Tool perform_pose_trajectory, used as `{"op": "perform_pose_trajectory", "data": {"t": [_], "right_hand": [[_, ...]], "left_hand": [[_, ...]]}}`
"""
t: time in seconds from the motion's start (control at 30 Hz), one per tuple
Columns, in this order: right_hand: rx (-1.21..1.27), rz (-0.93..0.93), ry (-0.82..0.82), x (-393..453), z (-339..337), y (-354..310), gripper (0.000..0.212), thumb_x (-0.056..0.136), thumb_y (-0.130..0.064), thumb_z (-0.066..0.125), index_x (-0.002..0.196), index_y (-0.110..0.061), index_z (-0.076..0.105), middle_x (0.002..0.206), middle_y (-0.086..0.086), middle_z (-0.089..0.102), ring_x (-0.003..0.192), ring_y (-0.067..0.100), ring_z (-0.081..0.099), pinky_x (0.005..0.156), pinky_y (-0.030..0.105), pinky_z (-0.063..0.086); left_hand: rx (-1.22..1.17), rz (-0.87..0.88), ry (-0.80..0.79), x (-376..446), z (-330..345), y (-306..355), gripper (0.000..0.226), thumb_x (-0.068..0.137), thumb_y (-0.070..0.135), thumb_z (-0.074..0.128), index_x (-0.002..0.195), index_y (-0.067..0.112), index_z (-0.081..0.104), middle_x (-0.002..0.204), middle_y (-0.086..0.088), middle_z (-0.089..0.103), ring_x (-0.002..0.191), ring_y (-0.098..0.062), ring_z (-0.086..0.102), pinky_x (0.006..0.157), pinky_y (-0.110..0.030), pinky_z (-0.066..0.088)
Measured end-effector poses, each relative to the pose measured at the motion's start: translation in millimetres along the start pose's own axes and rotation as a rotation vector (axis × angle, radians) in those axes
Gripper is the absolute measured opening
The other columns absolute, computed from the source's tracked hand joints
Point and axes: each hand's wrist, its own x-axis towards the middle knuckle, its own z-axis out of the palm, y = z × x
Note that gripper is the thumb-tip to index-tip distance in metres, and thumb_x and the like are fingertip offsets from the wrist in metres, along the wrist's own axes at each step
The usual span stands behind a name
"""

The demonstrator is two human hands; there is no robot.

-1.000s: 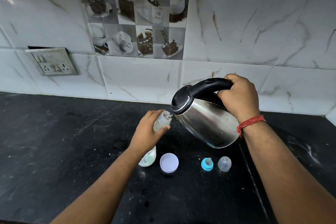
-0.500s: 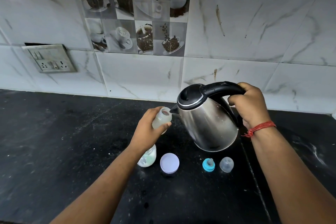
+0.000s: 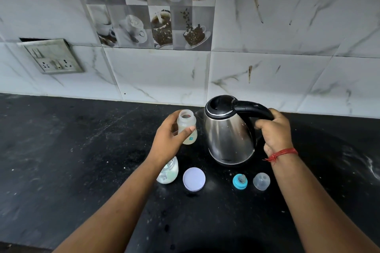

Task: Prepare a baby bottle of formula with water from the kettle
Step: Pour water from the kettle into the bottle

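My left hand (image 3: 168,139) holds a small clear baby bottle (image 3: 186,126) upright above the black counter, its mouth uncovered and a pale liquid inside. Just right of it a steel kettle (image 3: 228,135) with a black lid stands upright on the counter, and my right hand (image 3: 274,131) grips its black handle. In front lie a blue teat ring (image 3: 239,181) and a clear cap (image 3: 261,181). A clear formula jar (image 3: 169,172) stands partly hidden under my left wrist, with a round lilac lid (image 3: 194,178) beside it.
The black stone counter (image 3: 72,160) runs wide to the left and right, dusted with white specks. Behind it rises a white marble-tile wall with a switch and socket plate (image 3: 52,56) at the left.
The kettle has tipped back from pouring and come down upright onto the counter. The bottle has drawn a little away from the spout and stands straighter in my left hand.
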Motion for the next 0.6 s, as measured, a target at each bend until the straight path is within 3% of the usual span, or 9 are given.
{"op": "perform_pose_trajectory", "data": {"t": [0.37,0.6], "right_hand": [[0.031,0.043,-0.028,31.3,21.0,50.4,0.045,0.07,0.024,0.052,0.078,-0.018,0.066,0.07,0.003,0.06,0.064,0.013,0.057,0.054,0.018,0.049],[0.039,0.113,-0.035,56.6,14.3,83.2,0.044,0.067,0.021,0.054,0.081,-0.018,0.068,0.075,0.006,0.063,0.076,0.023,0.06,0.069,0.03,0.05]], "left_hand": [[0.044,-0.031,-0.014,13.3,1.0,-10.7,0.045,0.092,0.025,0.076,0.135,0.028,0.06,0.126,0.01,0.069,0.114,-0.009,0.067,0.097,-0.027,0.055],[0.058,-0.047,-0.02,17.6,1.6,-15.7,0.046,0.092,0.027,0.077,0.134,0.03,0.06,0.127,0.011,0.068,0.116,-0.01,0.066,0.1,-0.031,0.055]]}}
